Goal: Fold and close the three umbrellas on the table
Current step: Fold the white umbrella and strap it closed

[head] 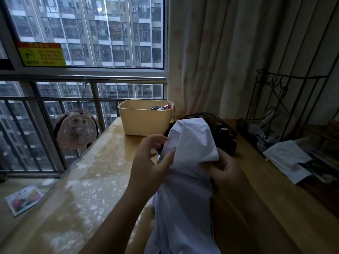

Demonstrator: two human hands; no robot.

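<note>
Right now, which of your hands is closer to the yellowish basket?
Left. The left hand pinches the white umbrella close in front of the cream basket; the right hand grips the umbrella's other side, farther off to the basket's right.

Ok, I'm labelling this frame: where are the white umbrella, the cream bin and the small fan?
white umbrella (190, 142), head view, on the upper canopy fabric.
cream bin (145, 122), head view, on its front wall.
small fan (78, 130), head view, on the centre of its grille.

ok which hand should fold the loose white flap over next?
Right, probably. The right hand pinches the flap's free corner on the white umbrella; the left hand holds its other edge.
</note>
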